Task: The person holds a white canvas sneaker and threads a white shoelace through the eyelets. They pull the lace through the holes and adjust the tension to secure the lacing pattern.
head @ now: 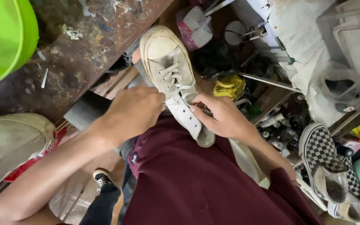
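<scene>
A dirty white canvas sneaker (169, 71) with white laces lies toe-away in front of me, resting over a dark stand above my lap. My left hand (132, 110) grips the shoe's left side by the lace eyelets. My right hand (221, 114) holds the right side near the tongue, fingers pinching the upper at the eyelet strip. My dark red shirt (196, 179) fills the lower middle.
A stained brown worktable (84, 46) spreads at upper left, with a bright green object (3, 37) at the corner. A beige shoe (9, 146) lies at left. A checkered slip-on shoe (326, 162) stands at right among bottles, a yellow bag (229, 86) and clutter.
</scene>
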